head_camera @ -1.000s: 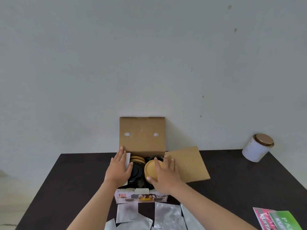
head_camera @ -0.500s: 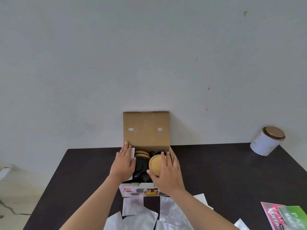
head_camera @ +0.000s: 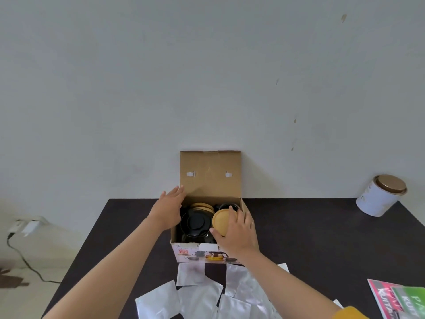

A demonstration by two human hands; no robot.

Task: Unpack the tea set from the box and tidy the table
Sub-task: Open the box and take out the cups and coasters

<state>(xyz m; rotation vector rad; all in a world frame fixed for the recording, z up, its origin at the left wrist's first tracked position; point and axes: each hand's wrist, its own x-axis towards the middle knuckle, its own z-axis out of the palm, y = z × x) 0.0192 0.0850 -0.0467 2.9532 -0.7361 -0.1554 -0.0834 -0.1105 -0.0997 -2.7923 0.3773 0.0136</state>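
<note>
Head: right hand (head_camera: 236, 231) grips wooden lid (head_camera: 222, 222)

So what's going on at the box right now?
A person is unpacking the open cardboard box on the dark table. The right hand grips a round wooden lid inside the box; the left hand, fingers straight, reaches over the box's left edge. Black tea ware is not yet out. Silver pouches lie in front, a white tin far right.
</note>
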